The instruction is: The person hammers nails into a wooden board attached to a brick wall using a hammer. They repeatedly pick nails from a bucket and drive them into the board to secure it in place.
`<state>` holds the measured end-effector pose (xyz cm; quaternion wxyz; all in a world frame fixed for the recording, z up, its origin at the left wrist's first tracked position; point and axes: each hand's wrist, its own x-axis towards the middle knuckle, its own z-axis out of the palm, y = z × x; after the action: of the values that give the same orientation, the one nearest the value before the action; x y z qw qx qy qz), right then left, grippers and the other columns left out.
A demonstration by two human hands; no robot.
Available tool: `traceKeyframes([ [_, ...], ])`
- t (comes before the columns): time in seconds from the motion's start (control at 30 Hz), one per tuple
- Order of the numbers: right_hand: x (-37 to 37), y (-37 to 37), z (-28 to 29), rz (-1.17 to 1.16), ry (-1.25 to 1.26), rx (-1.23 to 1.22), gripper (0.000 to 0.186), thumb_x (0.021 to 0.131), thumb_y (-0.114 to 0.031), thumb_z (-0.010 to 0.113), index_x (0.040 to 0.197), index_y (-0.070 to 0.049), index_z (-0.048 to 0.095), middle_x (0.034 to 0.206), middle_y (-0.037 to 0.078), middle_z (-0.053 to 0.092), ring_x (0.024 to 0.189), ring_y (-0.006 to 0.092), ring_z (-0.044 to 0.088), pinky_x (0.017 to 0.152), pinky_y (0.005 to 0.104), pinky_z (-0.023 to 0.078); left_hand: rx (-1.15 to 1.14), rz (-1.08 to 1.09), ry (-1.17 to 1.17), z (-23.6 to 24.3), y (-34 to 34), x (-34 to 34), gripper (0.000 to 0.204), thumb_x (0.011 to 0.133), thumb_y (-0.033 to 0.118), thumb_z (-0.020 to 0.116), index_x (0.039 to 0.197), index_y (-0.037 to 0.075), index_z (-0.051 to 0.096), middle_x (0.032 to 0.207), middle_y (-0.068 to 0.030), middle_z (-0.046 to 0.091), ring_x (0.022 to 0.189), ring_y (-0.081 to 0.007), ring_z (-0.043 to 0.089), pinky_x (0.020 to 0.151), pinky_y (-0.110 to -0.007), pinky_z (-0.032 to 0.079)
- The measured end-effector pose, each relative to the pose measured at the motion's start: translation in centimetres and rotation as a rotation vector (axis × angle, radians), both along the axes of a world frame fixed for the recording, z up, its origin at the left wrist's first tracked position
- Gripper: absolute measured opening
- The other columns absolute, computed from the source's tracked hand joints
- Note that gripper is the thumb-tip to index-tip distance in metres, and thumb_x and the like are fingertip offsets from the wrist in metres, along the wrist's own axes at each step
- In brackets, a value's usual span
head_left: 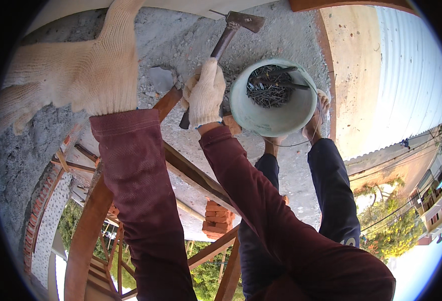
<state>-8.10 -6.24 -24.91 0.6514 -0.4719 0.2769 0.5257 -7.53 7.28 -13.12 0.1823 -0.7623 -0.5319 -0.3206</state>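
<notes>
My left hand, in a cream knitted glove, is large and close at the upper left. Its fingers are spread and nothing shows in them. My right hand, gloved alike, is closed round the dark handle of a hatchet, whose head points to the far side. The butt of the handle sticks out below the fist. Just right of that hand stands a pale green bucket with a wire handle. Many loose nails lie in it, along with dark bar-like pieces whose kind I cannot make out.
Rough grey concrete with rubble surrounds the bucket. Bare feet and dark trouser legs are close by it. Wooden beams cross below, over a drop. A stack of red bricks stands lower down. Corrugated sheeting lies right.
</notes>
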Motion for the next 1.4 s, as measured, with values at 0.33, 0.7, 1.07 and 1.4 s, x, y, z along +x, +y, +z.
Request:
traceKeyframes([
  [0.33, -2.5, 0.6, -4.0, -0.076, -0.131, -0.084, 0.048, 0.105, -0.06, 0.046, 0.097, -0.012, 0.044, 0.062, 0.001, 0.043, 0.044, 0.0125, 0.04, 0.039, 0.0298, 0.033, -0.242, -0.179, 0.218, 1.2, 2.6, -1.4, 0.069, 0.084, 0.036, 0.082, 0.138, 0.002, 0.055, 0.123, -0.0176, 0.067, 0.107, -0.0225, 0.068, 0.091, -0.034, 0.054],
  [0.7, -2.8, 2.4, -3.1, -0.097, 0.003, 0.02, 0.048, 0.106, -0.06, 0.045, 0.092, -0.014, 0.045, 0.057, -0.001, 0.037, 0.041, 0.0119, 0.035, 0.038, 0.032, 0.03, -0.96, -0.202, 0.117, 4.8, 7.2, -3.7, 0.021, 0.094, 0.025, 0.078, 0.103, 0.006, 0.082, 0.092, -0.0055, 0.079, 0.072, -0.0125, 0.073, 0.067, -0.022, 0.056],
  [1.07, -1.7, 1.6, -3.3, -0.244, 0.044, 0.038, 0.044, 0.104, -0.059, 0.052, 0.094, -0.017, 0.049, 0.06, 0.0, 0.04, 0.044, 0.0147, 0.04, 0.038, 0.0325, 0.032, -0.096, -0.062, 0.222, 0.8, 1.5, 0.0, 0.035, 0.071, 0.031, 0.096, 0.069, 0.002, 0.077, 0.065, -0.005, 0.073, 0.048, -0.0131, 0.063, 0.049, -0.025, 0.051],
  [1.4, -0.9, 0.2, -4.0, -0.321, -0.08, 0.068, 0.039, 0.103, -0.056, 0.057, 0.102, -0.017, 0.052, 0.062, -0.001, 0.042, 0.046, 0.0135, 0.044, 0.04, 0.0317, 0.037, -0.124, 0.094, 0.092, 0.6, 1.2, 0.8, 0.042, 0.063, 0.038, 0.099, 0.065, 0.003, 0.076, 0.06, -0.0067, 0.07, 0.045, -0.0144, 0.06, 0.046, -0.027, 0.049],
])
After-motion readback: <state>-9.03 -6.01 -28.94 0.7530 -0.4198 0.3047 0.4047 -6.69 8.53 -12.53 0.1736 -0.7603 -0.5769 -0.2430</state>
